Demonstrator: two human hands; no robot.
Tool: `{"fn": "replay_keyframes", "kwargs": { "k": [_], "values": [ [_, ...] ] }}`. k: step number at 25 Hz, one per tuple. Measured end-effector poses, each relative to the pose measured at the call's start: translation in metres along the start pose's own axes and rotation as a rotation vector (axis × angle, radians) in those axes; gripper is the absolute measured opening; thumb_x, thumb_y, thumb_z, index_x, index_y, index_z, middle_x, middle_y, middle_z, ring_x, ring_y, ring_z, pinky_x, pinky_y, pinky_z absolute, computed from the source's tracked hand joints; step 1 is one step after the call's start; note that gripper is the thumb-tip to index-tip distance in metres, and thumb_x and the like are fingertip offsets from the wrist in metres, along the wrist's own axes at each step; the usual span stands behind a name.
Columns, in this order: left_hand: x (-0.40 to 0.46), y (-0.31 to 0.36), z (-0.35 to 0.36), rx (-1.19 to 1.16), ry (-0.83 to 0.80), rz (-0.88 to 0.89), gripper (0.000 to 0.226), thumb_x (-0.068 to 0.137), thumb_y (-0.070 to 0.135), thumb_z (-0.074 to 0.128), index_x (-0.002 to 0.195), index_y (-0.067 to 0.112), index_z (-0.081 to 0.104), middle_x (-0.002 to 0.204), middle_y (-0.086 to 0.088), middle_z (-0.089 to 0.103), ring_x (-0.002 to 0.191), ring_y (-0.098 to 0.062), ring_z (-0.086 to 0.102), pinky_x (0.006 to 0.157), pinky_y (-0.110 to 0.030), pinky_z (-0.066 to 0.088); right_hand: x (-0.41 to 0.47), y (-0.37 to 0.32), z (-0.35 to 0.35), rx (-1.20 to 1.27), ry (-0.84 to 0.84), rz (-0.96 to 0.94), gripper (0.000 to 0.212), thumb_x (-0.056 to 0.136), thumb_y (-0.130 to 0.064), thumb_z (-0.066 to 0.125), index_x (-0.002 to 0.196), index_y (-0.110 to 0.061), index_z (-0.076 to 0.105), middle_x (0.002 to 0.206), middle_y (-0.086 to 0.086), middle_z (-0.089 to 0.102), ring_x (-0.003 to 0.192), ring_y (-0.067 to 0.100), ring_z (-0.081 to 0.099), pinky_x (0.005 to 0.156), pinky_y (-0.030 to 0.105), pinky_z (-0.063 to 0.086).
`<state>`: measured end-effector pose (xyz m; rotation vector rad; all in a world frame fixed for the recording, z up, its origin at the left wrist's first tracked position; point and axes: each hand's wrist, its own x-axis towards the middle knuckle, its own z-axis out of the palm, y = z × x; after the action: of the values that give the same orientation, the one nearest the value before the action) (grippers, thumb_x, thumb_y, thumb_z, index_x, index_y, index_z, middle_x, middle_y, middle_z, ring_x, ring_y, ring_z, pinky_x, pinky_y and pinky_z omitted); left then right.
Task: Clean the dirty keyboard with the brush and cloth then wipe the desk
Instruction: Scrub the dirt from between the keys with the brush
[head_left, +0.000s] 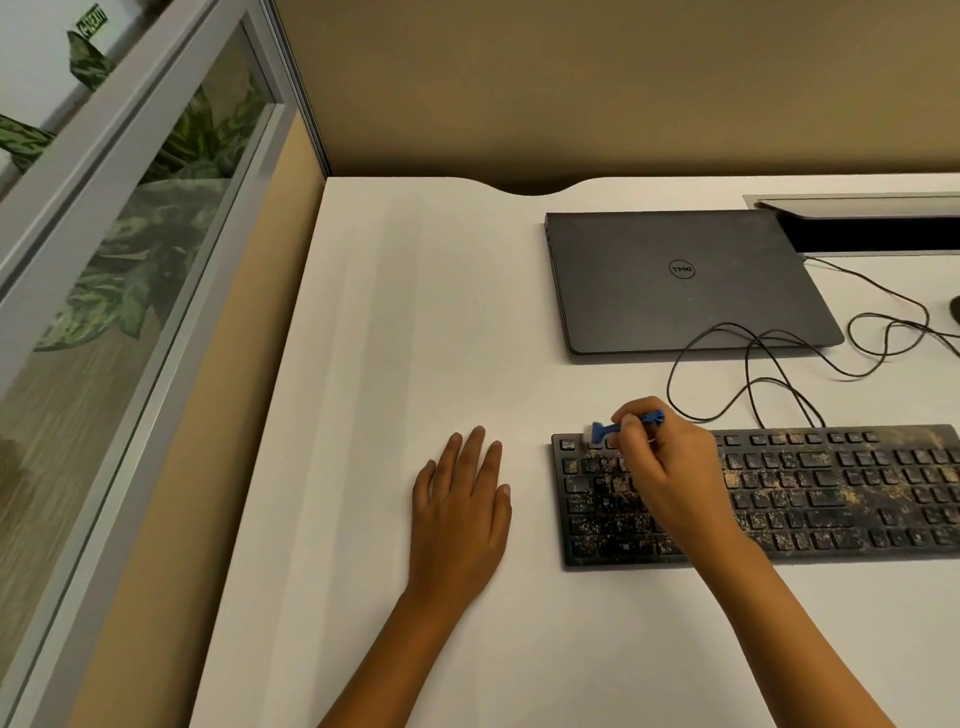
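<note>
A black keyboard (810, 488) covered in tan dust and crumbs lies on the white desk (415, 322) at the right. My right hand (667, 467) grips a small blue brush (608, 429) over the keyboard's top left corner, its pale bristles touching the upper key row. My left hand (462, 506) rests flat on the desk to the left of the keyboard, fingers straight, holding nothing. No cloth is in view.
A closed dark laptop (685, 280) lies behind the keyboard. A loose black cable (763, 364) loops between them. A cable tray slot (872, 228) sits at the back right. A glass partition (130, 234) borders the desk's left side.
</note>
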<state>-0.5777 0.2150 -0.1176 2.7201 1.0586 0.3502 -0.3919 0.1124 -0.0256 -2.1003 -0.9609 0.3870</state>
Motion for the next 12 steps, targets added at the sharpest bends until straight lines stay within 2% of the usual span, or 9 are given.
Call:
{"fn": "replay_keyframes", "kwargs": {
  "k": [2, 5, 8, 10, 12],
  "values": [
    [-0.0004, -0.0001, -0.0003, -0.003, 0.001, -0.003, 0.049, 0.099, 0.035, 0.034, 0.142, 0.019, 0.051, 0.153, -0.002, 0.041, 0.143, -0.024, 0.035, 0.111, -0.04, 0.026, -0.0006, -0.003, 0.0013, -0.029, -0.052, -0.063, 0.015, 0.097, -0.025, 0.043, 0.091, -0.025, 0.056, 0.066, 0.001, 0.066, 0.05, 0.013, 0.055, 0.045, 0.034, 0.043],
    [0.0005, 0.0006, -0.0018, -0.002, -0.005, -0.007, 0.049, 0.1, 0.036, 0.033, 0.142, 0.019, 0.051, 0.153, -0.002, 0.041, 0.143, -0.023, 0.035, 0.111, -0.041, 0.029, -0.0016, -0.0029, 0.0009, -0.131, -0.157, -0.099, 0.02, 0.093, -0.031, 0.038, 0.087, -0.025, 0.056, 0.056, -0.008, 0.055, 0.051, 0.008, 0.051, 0.045, 0.027, 0.035],
    [0.0013, 0.0017, -0.0022, -0.013, 0.0, -0.003, 0.048, 0.099, 0.035, 0.034, 0.14, 0.018, 0.053, 0.152, -0.002, 0.042, 0.142, -0.024, 0.036, 0.11, -0.039, 0.025, 0.0018, -0.0017, -0.0029, -0.086, -0.12, -0.085, 0.02, 0.094, -0.03, 0.038, 0.088, -0.026, 0.056, 0.06, -0.004, 0.061, 0.051, 0.013, 0.053, 0.045, 0.031, 0.039],
    [0.0016, 0.0016, -0.0031, -0.014, 0.004, -0.006, 0.048, 0.099, 0.035, 0.034, 0.14, 0.018, 0.054, 0.152, -0.002, 0.043, 0.142, -0.023, 0.037, 0.109, -0.039, 0.025, 0.0022, -0.002, -0.0028, -0.109, -0.131, -0.091, 0.021, 0.096, -0.029, 0.038, 0.091, -0.024, 0.058, 0.059, -0.006, 0.059, 0.053, 0.012, 0.053, 0.045, 0.028, 0.037],
    [0.0013, 0.0016, -0.0036, -0.014, 0.004, -0.008, 0.048, 0.099, 0.035, 0.034, 0.139, 0.019, 0.054, 0.151, -0.002, 0.043, 0.142, -0.023, 0.037, 0.109, -0.039, 0.025, 0.002, -0.0015, -0.0025, -0.135, -0.161, -0.078, 0.024, 0.093, -0.031, 0.036, 0.084, -0.024, 0.057, 0.056, -0.005, 0.056, 0.05, 0.012, 0.05, 0.045, 0.03, 0.036]
  ]
}}
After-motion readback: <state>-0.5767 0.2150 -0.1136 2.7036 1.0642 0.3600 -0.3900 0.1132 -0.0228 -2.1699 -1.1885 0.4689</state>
